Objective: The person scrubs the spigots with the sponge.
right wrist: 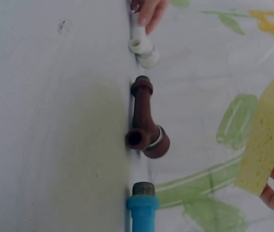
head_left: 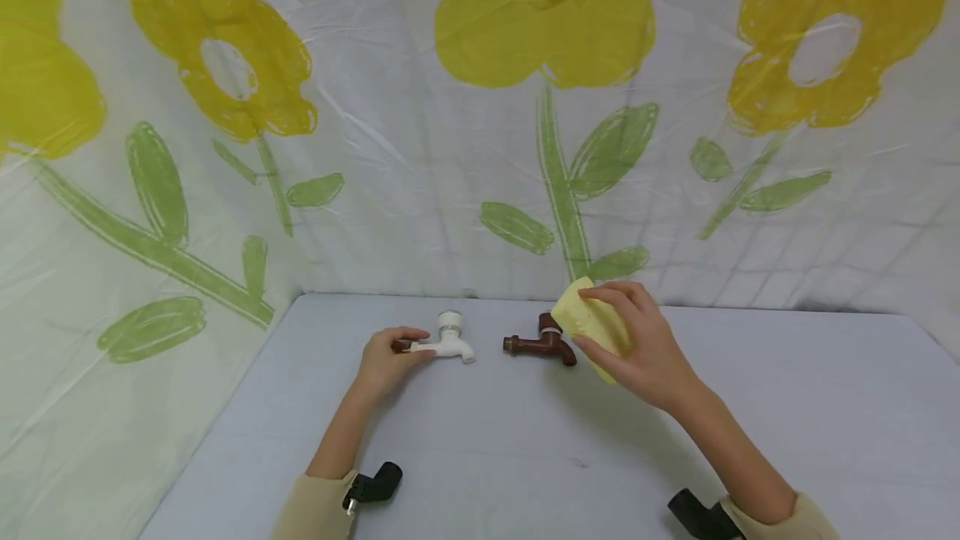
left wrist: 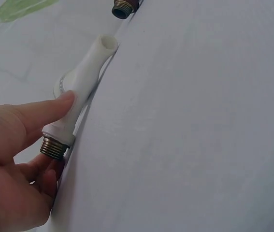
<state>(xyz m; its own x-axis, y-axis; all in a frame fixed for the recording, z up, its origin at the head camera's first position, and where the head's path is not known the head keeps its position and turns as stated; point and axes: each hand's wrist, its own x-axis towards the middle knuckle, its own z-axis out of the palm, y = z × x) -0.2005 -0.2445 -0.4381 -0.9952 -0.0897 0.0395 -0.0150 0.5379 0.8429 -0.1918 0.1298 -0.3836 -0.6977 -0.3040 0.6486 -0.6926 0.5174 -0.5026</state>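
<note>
My left hand [head_left: 384,365] holds a white tap [head_left: 452,346] by its inlet end, thumb on one side and fingers on the other. Its brass thread [left wrist: 53,148] sticks out between the fingers in the left wrist view. Raised over the table, my right hand [head_left: 651,352] grips a pale yellow sponge [head_left: 606,325] by its edges. Left of the sponge lies a dark brown tap [head_left: 534,346], its handle partly overlapped by the sponge in the head view. A blue tap [right wrist: 143,212] shows only in the right wrist view, cut off at the bottom edge.
The taps are spaced in a row on a white-covered table [head_left: 480,457], near its back edge. Behind it hangs a white sheet [head_left: 420,215] printed with yellow flowers and green leaves. Dark wrist cameras [head_left: 373,486] sit at both sleeves.
</note>
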